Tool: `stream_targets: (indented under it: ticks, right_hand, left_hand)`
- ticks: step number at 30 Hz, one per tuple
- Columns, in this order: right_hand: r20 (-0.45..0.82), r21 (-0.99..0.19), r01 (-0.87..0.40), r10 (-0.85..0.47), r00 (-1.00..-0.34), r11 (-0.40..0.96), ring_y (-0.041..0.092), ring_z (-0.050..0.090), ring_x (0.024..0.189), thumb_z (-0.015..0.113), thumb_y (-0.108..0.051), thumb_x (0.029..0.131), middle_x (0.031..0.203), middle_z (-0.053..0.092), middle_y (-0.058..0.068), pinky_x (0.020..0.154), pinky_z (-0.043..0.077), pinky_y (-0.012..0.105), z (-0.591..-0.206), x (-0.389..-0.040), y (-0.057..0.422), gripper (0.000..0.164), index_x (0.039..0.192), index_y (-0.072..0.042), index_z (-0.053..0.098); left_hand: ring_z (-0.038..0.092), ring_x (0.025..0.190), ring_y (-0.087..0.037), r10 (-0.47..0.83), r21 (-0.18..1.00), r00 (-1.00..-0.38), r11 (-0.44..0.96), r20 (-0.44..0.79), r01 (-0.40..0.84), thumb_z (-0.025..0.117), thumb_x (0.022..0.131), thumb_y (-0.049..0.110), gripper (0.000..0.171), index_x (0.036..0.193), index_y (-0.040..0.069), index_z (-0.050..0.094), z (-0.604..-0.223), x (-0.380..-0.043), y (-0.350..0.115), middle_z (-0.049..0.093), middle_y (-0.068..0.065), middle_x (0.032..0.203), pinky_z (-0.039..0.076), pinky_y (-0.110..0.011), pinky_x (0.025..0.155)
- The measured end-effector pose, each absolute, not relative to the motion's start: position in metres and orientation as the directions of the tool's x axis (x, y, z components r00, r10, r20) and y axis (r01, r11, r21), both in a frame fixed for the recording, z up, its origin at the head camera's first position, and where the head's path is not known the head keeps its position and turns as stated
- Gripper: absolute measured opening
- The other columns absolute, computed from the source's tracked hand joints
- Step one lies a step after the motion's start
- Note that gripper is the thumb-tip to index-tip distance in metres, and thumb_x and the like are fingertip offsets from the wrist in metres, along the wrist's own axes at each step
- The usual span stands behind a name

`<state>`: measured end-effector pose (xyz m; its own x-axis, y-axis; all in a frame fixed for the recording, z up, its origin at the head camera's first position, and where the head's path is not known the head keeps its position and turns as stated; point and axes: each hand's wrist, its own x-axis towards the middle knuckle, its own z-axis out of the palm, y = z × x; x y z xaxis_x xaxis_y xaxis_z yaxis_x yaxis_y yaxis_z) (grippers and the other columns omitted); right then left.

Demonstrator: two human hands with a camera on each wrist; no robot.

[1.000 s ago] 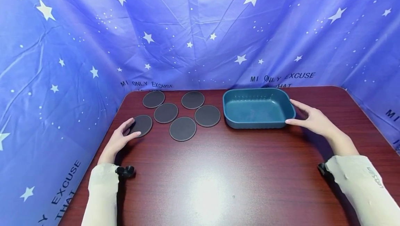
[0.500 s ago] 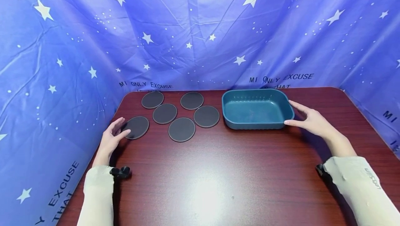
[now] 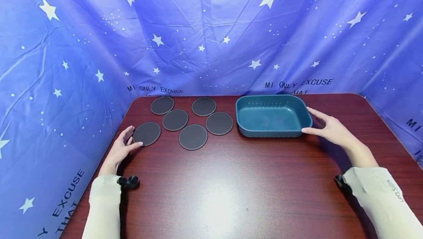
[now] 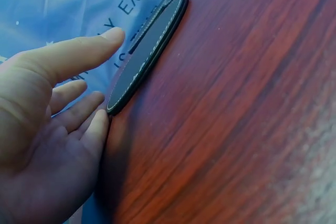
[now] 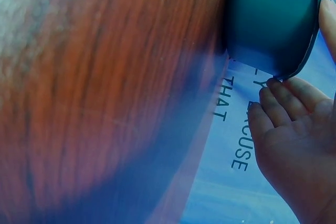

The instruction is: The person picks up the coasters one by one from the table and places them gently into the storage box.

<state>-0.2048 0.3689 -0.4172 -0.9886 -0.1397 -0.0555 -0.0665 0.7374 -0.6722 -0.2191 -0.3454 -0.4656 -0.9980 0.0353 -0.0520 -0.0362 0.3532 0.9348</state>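
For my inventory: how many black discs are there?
6, in three rows of two: back left disc, back right disc, middle left disc, middle right disc, front left disc, front right disc. None appears hidden.

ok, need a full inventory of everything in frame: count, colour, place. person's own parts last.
round stitched coasters: 6, black, flat on the table's left half toward the back
rectangular dish: 1, teal, right of the coasters near the table's far edge
table: 1, reddish-brown wood, under everything
fabric backdrop: blue-violet with white stars and black lettering, behind and at both sides; panel count unclear
wrist cameras: 2, black, at the cuffs
sleeves: 2, off-white, one per arm
left hand: 1, bare, at the leftmost coaster
right hand: 1, bare, at the dish's right end
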Motion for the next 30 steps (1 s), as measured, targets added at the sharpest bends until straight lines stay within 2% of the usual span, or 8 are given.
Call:
stream_targets:
  ticks: [3, 9, 11, 21, 25, 30]
  right_hand:
    - [-0.057, -0.676, -0.064, -0.138, -0.989, 0.734, 0.052, 0.027, 0.144, 0.074, -0.037, 0.089, 0.161, 0.026, 0.025, 0.108, 0.031, 0.072, -0.417, -0.204, 0.370, 0.091, 0.160, -0.020, 0.021]
    - [-0.052, -0.686, -0.061, -0.133, -0.990, 0.725, 0.050, 0.028, 0.144, 0.075, -0.036, 0.089, 0.162, 0.026, 0.021, 0.110, 0.031, 0.069, -0.418, -0.204, 0.372, 0.090, 0.160, -0.022, 0.021]
    - [-0.054, -0.686, -0.059, -0.132, -0.990, 0.726, 0.051, 0.028, 0.144, 0.075, -0.036, 0.089, 0.162, 0.026, 0.022, 0.109, 0.031, 0.069, -0.418, -0.204, 0.372, 0.090, 0.160, -0.023, 0.021]
    - [-0.054, -0.685, -0.061, -0.135, -0.989, 0.726, 0.054, 0.026, 0.144, 0.074, -0.037, 0.089, 0.161, 0.026, 0.026, 0.108, 0.030, 0.073, -0.418, -0.203, 0.371, 0.091, 0.160, -0.020, 0.021]
    - [-0.059, -0.678, -0.059, -0.134, -0.989, 0.733, 0.054, 0.026, 0.144, 0.074, -0.038, 0.089, 0.161, 0.025, 0.028, 0.108, 0.030, 0.073, -0.417, -0.204, 0.370, 0.091, 0.160, -0.020, 0.021]
    - [-0.060, -0.678, -0.060, -0.136, -0.989, 0.733, 0.053, 0.027, 0.144, 0.074, -0.039, 0.089, 0.161, 0.026, 0.026, 0.108, 0.031, 0.072, -0.416, -0.205, 0.368, 0.091, 0.160, -0.021, 0.021]
  left_hand:
    - [0.013, 0.152, -0.040, 0.061, 0.919, -0.998, 0.395, -0.022, 0.004, 0.070, 0.087, -0.004, 0.091, 0.158, -0.002, 0.012, -0.467, -0.220, -0.345, 0.017, -0.025, 0.164, 0.023, -0.025, 0.124]
    - [0.020, 0.150, -0.046, 0.085, 0.821, -0.996, 0.568, 0.004, 0.051, 0.076, 0.085, 0.004, 0.094, 0.157, -0.004, 0.015, -0.469, -0.226, -0.342, 0.020, -0.030, 0.161, 0.024, -0.053, 0.123]
    - [0.021, 0.149, -0.048, 0.086, 0.798, -0.996, 0.601, -0.009, 0.045, 0.077, 0.085, 0.006, 0.095, 0.157, -0.004, 0.015, -0.468, -0.227, -0.340, 0.021, -0.032, 0.161, 0.024, -0.057, 0.122]
    - [0.032, 0.142, -0.052, 0.108, 0.699, -0.994, 0.713, -0.023, 0.061, 0.079, 0.083, 0.013, 0.094, 0.154, -0.008, 0.021, -0.461, -0.232, -0.332, 0.029, -0.035, 0.156, 0.030, -0.062, 0.119]
    - [0.029, 0.139, -0.053, 0.093, 0.661, -0.996, 0.748, -0.004, 0.067, 0.080, 0.083, 0.015, 0.094, 0.154, -0.006, 0.022, -0.460, -0.232, -0.328, 0.031, -0.034, 0.154, 0.032, -0.062, 0.115]
    - [0.029, 0.133, -0.052, 0.075, 0.633, -0.996, 0.769, 0.041, 0.084, 0.082, 0.080, 0.016, 0.097, 0.154, -0.004, 0.023, -0.460, -0.231, -0.326, 0.033, -0.035, 0.149, 0.030, -0.063, 0.109]
